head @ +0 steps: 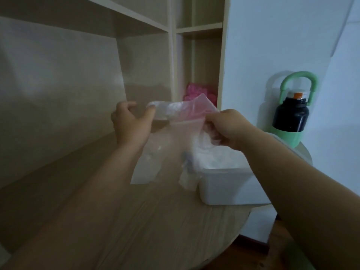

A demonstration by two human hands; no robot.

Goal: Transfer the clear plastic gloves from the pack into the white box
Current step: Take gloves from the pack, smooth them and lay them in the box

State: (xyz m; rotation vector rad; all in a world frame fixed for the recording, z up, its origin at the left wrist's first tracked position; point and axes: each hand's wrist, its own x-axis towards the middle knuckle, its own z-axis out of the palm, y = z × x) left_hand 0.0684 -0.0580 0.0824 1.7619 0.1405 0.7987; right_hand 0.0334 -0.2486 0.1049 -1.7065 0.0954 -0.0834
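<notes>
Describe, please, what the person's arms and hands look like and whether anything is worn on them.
Both are bare. The left arm and right arm show no sleeve up to the frame's edge. The left hand and right hand wear no glove, and no watch, bracelet or ring shows, though the picture is dim.
</notes>
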